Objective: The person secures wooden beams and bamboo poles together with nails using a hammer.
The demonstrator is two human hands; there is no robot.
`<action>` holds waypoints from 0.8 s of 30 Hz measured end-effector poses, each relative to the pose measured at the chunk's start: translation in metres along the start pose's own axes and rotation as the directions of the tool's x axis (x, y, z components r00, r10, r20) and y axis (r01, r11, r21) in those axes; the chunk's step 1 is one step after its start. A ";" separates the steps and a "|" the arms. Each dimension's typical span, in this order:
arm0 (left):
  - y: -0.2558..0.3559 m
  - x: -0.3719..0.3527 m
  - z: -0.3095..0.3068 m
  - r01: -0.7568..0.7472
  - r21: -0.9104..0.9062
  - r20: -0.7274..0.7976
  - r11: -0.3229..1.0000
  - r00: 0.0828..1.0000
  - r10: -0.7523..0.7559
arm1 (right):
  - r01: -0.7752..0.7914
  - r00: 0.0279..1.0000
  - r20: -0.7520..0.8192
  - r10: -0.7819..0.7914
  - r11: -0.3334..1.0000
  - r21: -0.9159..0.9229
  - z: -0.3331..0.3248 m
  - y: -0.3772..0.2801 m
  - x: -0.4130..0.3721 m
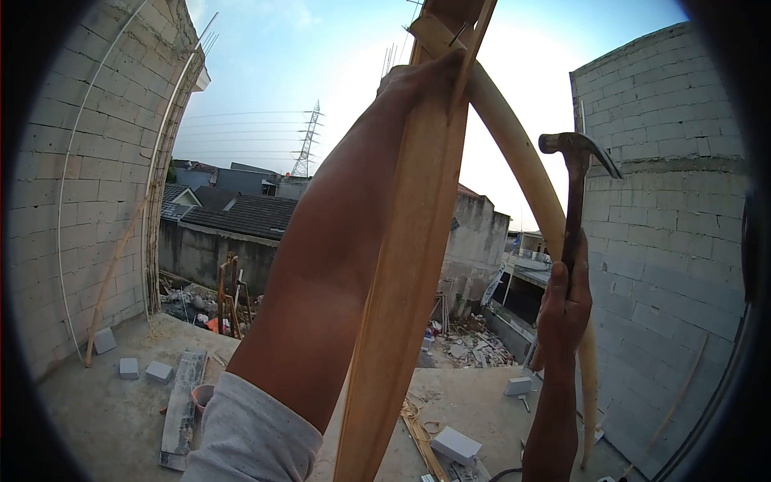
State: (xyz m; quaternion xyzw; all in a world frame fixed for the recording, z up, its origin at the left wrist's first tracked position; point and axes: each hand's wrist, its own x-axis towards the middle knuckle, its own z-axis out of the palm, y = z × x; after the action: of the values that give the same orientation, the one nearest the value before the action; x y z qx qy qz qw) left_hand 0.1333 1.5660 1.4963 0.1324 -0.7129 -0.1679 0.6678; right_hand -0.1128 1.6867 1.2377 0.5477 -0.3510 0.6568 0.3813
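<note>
The left hand [422,76] is up high, near 12 o'clock, against the tall wood beam [409,265]. Part of it is hidden, so I cannot tell how tight its fingers are. A nail [458,34] sticks out by that hand, near the top end of the long round pole [526,173]. The pole crosses the beam there and looks bent as it goes down to 4 o'clock.

The right hand [564,309] is at 3 o'clock, well apart from the left one. It is closed around the handle of the hammer [574,161]. The hammer stands up, with its flat end to 9 o'clock and its claw to 3 o'clock. The pole runs behind this hand.

Down on the floor [265,353], a white block [456,445] lies near 5 o'clock. A flat board [183,410] and a small bucket [202,396] are near 8 o'clock. Big block walls [666,241] stand at both sides.
</note>
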 end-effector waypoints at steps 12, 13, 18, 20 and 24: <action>-0.001 -0.001 0.002 0.047 0.073 -0.058 0.996 0.997 -0.043 | -0.119 0.993 0.004 0.119 0.990 0.070 0.029 0.024 0.028; -0.002 0.001 0.003 0.085 0.119 -0.115 0.989 0.991 -0.072 | -0.118 0.993 0.003 0.118 0.990 0.071 0.025 0.016 0.029; -0.011 0.011 0.002 0.151 0.097 -0.105 0.984 0.985 -0.140 | -0.471 0.880 0.208 0.427 0.837 0.279 0.003 -0.021 0.036; -0.013 0.014 0.002 0.143 0.068 -0.082 0.987 0.987 -0.137 | -0.426 0.903 0.181 0.389 0.863 0.273 0.007 -0.008 0.035; -0.011 0.012 0.002 0.144 0.081 -0.075 0.986 0.988 -0.138 | -0.322 0.945 0.134 0.297 0.916 0.238 0.010 0.001 0.032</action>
State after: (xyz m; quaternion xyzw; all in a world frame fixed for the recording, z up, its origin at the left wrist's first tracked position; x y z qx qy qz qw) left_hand 0.1303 1.5508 1.5027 0.2169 -0.6849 -0.1791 0.6721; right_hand -0.1131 1.6812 1.2705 0.5606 -0.3631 0.7219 0.1811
